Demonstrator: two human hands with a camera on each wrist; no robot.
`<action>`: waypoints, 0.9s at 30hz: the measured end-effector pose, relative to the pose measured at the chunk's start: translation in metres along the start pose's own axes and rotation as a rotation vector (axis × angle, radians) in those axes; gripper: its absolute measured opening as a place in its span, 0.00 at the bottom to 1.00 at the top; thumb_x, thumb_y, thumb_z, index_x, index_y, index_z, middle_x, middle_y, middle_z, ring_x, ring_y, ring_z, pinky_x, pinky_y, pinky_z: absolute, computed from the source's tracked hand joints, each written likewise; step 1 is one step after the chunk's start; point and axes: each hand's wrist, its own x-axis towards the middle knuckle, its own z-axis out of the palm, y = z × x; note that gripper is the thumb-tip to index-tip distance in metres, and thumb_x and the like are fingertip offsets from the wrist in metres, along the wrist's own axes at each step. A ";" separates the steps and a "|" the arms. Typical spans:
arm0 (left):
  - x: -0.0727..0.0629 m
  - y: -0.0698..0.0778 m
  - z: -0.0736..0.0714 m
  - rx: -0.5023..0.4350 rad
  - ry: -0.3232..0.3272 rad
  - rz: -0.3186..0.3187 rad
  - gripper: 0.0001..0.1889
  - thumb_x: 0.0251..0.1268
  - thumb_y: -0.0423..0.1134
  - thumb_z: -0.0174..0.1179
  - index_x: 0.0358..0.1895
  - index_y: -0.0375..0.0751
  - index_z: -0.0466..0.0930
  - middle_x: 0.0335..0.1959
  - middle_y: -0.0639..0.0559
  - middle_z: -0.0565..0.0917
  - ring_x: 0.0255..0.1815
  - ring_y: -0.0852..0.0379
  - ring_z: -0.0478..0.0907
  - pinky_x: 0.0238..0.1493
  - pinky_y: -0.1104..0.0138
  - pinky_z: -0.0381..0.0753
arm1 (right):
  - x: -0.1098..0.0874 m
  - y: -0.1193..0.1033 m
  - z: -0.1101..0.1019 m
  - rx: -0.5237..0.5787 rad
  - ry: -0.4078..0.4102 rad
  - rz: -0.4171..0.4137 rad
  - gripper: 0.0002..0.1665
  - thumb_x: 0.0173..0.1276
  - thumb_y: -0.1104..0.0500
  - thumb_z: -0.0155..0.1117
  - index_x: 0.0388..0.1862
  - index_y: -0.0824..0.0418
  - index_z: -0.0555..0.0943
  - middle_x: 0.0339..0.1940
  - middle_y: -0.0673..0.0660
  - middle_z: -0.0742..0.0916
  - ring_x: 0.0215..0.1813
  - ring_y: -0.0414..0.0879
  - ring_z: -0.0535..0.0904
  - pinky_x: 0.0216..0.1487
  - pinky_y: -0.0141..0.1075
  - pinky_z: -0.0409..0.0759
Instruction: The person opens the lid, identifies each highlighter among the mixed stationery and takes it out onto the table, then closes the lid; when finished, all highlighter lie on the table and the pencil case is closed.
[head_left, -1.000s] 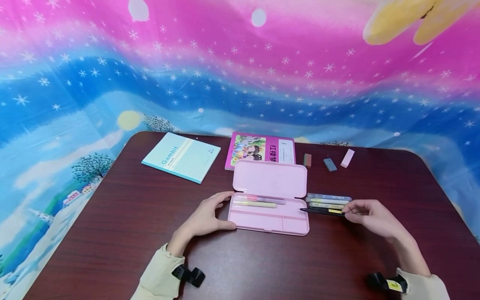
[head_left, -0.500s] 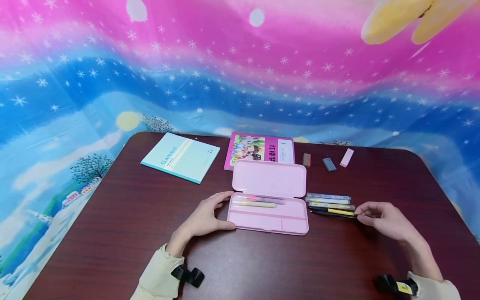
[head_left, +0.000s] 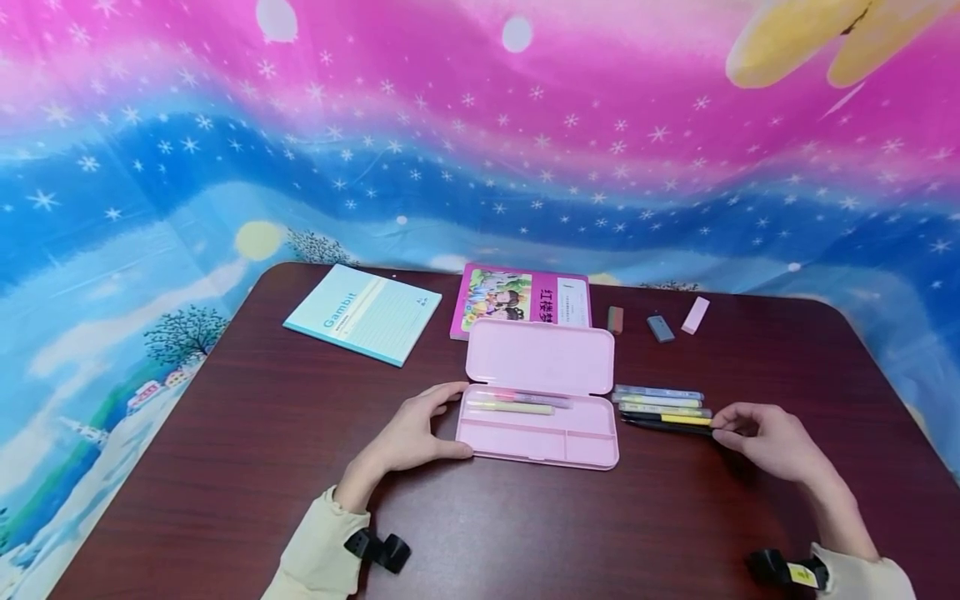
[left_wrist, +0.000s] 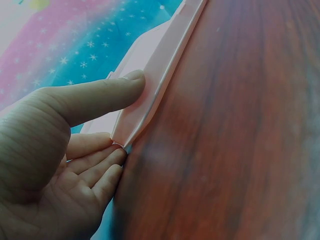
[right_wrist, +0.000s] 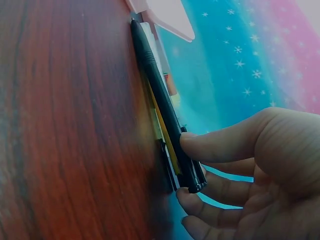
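An open pink pencil case [head_left: 510, 444] lies on the table, lid tilted back. My left hand [head_left: 408, 433] grips its left end, thumb at the front corner and fingers at the back; in the left wrist view the thumb [left_wrist: 115, 95] presses the case's side. Inside the case lie a pinkish-purple pen [head_left: 532, 400] and a pale yellow highlighter [head_left: 517, 408]. To the right, my right hand [head_left: 761, 437] pinches the end of a black pen [right_wrist: 162, 95] between thumb and fingers. That pen lies along the near side of several pens and highlighters [head_left: 660, 402], one with a yellow barrel.
Behind the case lies a pink picture-covered book [head_left: 517, 292], partly hidden by the lid. A light blue notebook [head_left: 360, 317] lies at the back left. Three small erasers sit at the back right: red-green [head_left: 616, 320], grey-blue [head_left: 661, 328] and pink [head_left: 695, 316]. A patterned cloth [head_left: 450, 167] hangs behind the table.
My right hand has shifted right with the black pen, drawing its tip away from the case's right edge to beside the other pens. My left hand has stayed on the case.
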 end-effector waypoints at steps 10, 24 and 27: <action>0.000 0.000 0.000 0.007 -0.001 -0.007 0.43 0.43 0.44 0.77 0.66 0.37 0.67 0.64 0.46 0.72 0.62 0.51 0.71 0.62 0.57 0.73 | 0.002 0.002 0.004 -0.048 0.035 0.003 0.03 0.60 0.62 0.68 0.33 0.60 0.84 0.29 0.51 0.83 0.32 0.46 0.75 0.32 0.39 0.73; 0.000 -0.001 0.000 0.002 -0.002 0.003 0.43 0.43 0.43 0.77 0.66 0.37 0.68 0.63 0.46 0.72 0.62 0.50 0.71 0.62 0.56 0.73 | 0.001 0.002 0.001 -0.032 0.065 0.010 0.07 0.60 0.60 0.69 0.35 0.62 0.82 0.30 0.52 0.83 0.32 0.46 0.74 0.32 0.38 0.72; 0.000 -0.001 0.000 0.004 0.001 0.007 0.43 0.43 0.43 0.77 0.66 0.37 0.68 0.63 0.46 0.73 0.62 0.50 0.71 0.62 0.56 0.73 | 0.001 0.002 0.001 -0.022 0.071 0.005 0.08 0.61 0.59 0.69 0.37 0.62 0.82 0.31 0.52 0.83 0.32 0.46 0.75 0.32 0.38 0.72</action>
